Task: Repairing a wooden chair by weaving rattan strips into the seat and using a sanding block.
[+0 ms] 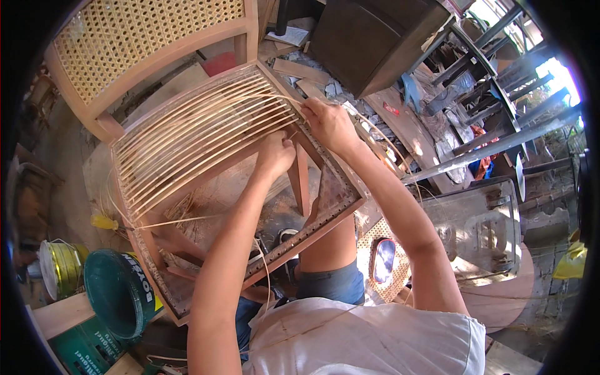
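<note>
A wooden chair frame [275, 253] lies tilted in front of me, small holes along its seat rails. Parallel cane strands [194, 140] span the far part of the seat opening; the near part is open. My right hand [328, 122] is closed in a pinch on a loose cane strand [269, 95] at the right rail. That strand arcs over the others, and a long tail appears beyond my hand. My left hand [277, 152] is closed inside the opening, just under the last strands near the right rail; what its fingers hold is hidden. Another strand [181, 221] runs from the left rail toward my left forearm.
The chair's woven cane back [144, 44] rises at far left. A yellow-handled tool [105, 222] sits by the left rail. Green bucket [115, 294] and yellow can [61, 265] stand left. A dark cabinet [369, 44], scattered boards and a glass-like panel [475, 231] occupy the right.
</note>
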`<state>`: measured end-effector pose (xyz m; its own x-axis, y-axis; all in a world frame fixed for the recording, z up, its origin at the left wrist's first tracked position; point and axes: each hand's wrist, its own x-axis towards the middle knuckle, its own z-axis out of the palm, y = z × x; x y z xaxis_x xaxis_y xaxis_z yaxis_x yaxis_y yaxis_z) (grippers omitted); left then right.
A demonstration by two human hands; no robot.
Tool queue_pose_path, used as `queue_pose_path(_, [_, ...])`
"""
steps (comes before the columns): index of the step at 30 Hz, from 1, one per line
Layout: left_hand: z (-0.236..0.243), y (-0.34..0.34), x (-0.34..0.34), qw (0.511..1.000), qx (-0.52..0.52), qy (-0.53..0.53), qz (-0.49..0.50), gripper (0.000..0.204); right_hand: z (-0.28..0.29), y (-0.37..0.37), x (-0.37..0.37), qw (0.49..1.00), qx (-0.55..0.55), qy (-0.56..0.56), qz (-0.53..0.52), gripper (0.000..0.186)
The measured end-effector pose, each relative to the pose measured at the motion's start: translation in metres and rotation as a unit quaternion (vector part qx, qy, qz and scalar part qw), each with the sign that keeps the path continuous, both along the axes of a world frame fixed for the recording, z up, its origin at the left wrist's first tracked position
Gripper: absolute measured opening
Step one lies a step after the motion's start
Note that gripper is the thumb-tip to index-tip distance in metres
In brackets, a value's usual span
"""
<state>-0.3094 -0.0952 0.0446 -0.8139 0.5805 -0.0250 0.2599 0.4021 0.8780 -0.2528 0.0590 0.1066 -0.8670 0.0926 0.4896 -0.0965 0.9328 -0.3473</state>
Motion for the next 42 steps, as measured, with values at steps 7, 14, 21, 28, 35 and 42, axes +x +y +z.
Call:
queue_pose_path(7, [-0.023,0.019,0.007,0.989,0.129,0.005,0.073,0.027,-0.007,-0.004,0.003,0.997,-0.077,0.021,-0.013,0.009])
queue_pose_path(14, [-0.033,0.016,0.002,0.934,0.274,-0.216,0.083,0.023,-0.015,-0.017,0.009,0.990,-0.001,0.021,-0.138,0.019])
queue_pose_path(21, [-0.043,0.014,-0.003,0.913,0.287,-0.285,0.050,0.021,-0.018,-0.011,0.002,0.975,-0.148,0.045,-0.157,0.017])
queue_pose_path(28, [-0.045,0.016,-0.003,0.914,0.295,-0.277,0.035,0.021,-0.017,-0.008,0.002,0.953,-0.261,0.014,-0.153,0.016])
queue_pose_path(35, [-0.041,0.018,-0.002,0.917,0.280,-0.282,0.042,0.022,-0.018,-0.009,0.003,0.988,-0.080,-0.054,-0.122,0.013])
queue_pose_path(42, [-0.049,0.029,-0.004,0.923,0.285,-0.257,0.036,0.022,-0.022,-0.016,0.000,0.995,-0.042,0.024,-0.093,0.011])
